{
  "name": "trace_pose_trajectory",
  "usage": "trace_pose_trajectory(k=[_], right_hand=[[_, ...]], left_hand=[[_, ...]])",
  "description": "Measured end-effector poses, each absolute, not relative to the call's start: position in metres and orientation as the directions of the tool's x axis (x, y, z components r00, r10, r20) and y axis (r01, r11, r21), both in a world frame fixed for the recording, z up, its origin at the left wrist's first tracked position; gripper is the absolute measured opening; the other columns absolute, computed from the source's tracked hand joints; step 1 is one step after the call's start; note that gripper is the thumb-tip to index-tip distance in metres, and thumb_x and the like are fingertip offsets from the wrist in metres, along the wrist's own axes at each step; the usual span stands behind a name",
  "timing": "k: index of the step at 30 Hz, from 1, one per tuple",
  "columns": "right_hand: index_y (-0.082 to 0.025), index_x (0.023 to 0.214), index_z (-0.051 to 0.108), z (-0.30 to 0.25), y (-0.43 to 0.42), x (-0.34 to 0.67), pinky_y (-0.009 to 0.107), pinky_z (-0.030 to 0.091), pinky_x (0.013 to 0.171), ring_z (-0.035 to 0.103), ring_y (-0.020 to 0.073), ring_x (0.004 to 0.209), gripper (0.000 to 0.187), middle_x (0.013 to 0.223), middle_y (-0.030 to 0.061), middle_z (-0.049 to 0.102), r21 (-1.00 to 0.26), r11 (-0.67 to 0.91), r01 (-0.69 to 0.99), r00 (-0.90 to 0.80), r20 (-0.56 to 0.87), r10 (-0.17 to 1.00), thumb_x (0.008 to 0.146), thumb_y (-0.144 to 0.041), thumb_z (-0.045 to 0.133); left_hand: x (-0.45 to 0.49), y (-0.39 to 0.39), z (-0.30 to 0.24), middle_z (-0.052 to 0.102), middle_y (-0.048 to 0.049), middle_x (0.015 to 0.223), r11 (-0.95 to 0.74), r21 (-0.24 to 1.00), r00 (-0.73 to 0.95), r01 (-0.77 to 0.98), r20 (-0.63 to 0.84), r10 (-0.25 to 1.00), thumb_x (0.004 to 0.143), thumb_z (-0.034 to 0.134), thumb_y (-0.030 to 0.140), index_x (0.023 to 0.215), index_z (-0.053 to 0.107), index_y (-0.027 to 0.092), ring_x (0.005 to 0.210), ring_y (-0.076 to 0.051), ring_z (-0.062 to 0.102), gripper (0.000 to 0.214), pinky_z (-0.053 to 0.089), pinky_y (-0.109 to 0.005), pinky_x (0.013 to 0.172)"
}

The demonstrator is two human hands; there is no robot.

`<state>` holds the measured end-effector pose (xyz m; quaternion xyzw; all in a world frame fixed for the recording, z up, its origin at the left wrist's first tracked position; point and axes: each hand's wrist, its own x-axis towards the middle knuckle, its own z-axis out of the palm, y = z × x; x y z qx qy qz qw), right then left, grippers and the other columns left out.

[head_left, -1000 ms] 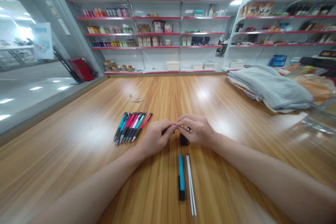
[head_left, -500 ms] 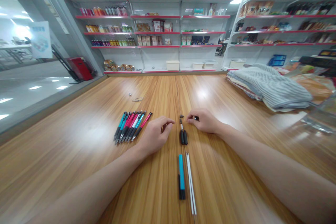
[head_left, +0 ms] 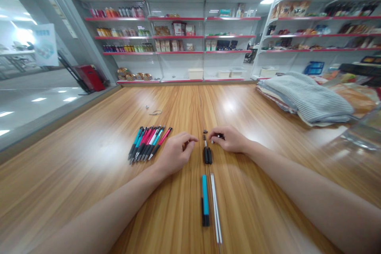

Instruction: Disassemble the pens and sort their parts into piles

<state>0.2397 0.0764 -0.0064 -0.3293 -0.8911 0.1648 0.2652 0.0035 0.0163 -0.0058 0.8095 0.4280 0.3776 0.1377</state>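
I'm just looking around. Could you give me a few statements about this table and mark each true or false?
1. The row of pens lies to the left of the left hand. True.
2. The left hand and right hand are touching. False: they are apart.
3. The two white rods lie right of the blue pen parts. True.
4. The striped cloth lies on the table's left side. False: it lies on the right.

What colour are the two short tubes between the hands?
The tubes are black, shown best in the head view.
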Motion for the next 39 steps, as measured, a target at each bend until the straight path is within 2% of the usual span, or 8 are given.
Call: trace_pose_trajectory(k=[3, 7, 14, 29, 39], right_hand=[[-0.018, 0.091, 0.068, -0.007, 0.077, 0.241, 0.023, 0.042, 0.068, 0.061, 0.013, 0.071, 0.018, 0.077, 0.0017, 0.069, -0.471, 0.71, 0.524, -0.609, 0.375, 0.699, 0.08, -0.014, 0.055], [-0.016, 0.084, 0.069, -0.008, 0.08, 0.246, 0.022, 0.039, 0.06, 0.057, 0.0122, 0.062, 0.014, 0.071, 0.0022, 0.066, -0.445, 0.671, 0.593, -0.544, 0.393, 0.741, 0.079, -0.018, 0.056], [-0.018, 0.08, 0.069, -0.007, 0.079, 0.248, 0.022, 0.035, 0.057, 0.051, 0.0109, 0.055, 0.011, 0.058, -0.0011, 0.058, -0.381, 0.683, 0.623, -0.59, 0.345, 0.73, 0.077, -0.021, 0.059], [-0.018, 0.077, 0.065, -0.001, 0.068, 0.239, 0.021, 0.031, 0.055, 0.047, 0.0095, 0.052, 0.007, 0.057, -0.0025, 0.054, -0.373, 0.731, 0.571, -0.658, 0.325, 0.679, 0.077, -0.022, 0.059], [-0.018, 0.081, 0.065, -0.001, 0.067, 0.237, 0.021, 0.031, 0.056, 0.049, 0.0102, 0.054, 0.009, 0.059, -0.0018, 0.055, -0.361, 0.736, 0.573, -0.661, 0.327, 0.675, 0.08, -0.025, 0.059]], left_hand=[[0.003, 0.017, -0.007, 0.066, -0.0037, 0.084, -0.588, 0.55, 0.347, 0.593, 0.484, 0.803, 0.09, 0.049, 0.019, 0.095, 0.066, 0.017, 0.074, -0.013, 0.058, 0.019, 0.044, -0.024, 0.065], [0.003, 0.017, -0.008, 0.069, -0.0039, 0.087, -0.564, 0.584, 0.342, 0.584, 0.453, 0.823, 0.09, 0.048, 0.021, 0.099, 0.066, 0.017, 0.075, -0.014, 0.062, 0.02, 0.046, -0.024, 0.066], [0.004, 0.016, -0.008, 0.07, -0.0036, 0.088, -0.566, 0.6, 0.356, 0.565, 0.442, 0.824, 0.089, 0.049, 0.02, 0.096, 0.067, 0.018, 0.076, -0.014, 0.063, 0.019, 0.048, -0.024, 0.068], [0.004, 0.015, -0.007, 0.071, -0.0042, 0.09, -0.564, 0.629, 0.381, 0.535, 0.416, 0.826, 0.089, 0.049, 0.019, 0.098, 0.066, 0.018, 0.076, -0.014, 0.064, 0.02, 0.049, -0.023, 0.068], [0.004, 0.015, -0.008, 0.07, -0.0039, 0.093, -0.55, 0.64, 0.386, 0.537, 0.394, 0.834, 0.089, 0.049, 0.02, 0.099, 0.066, 0.019, 0.08, -0.014, 0.064, 0.02, 0.05, -0.024, 0.073]])
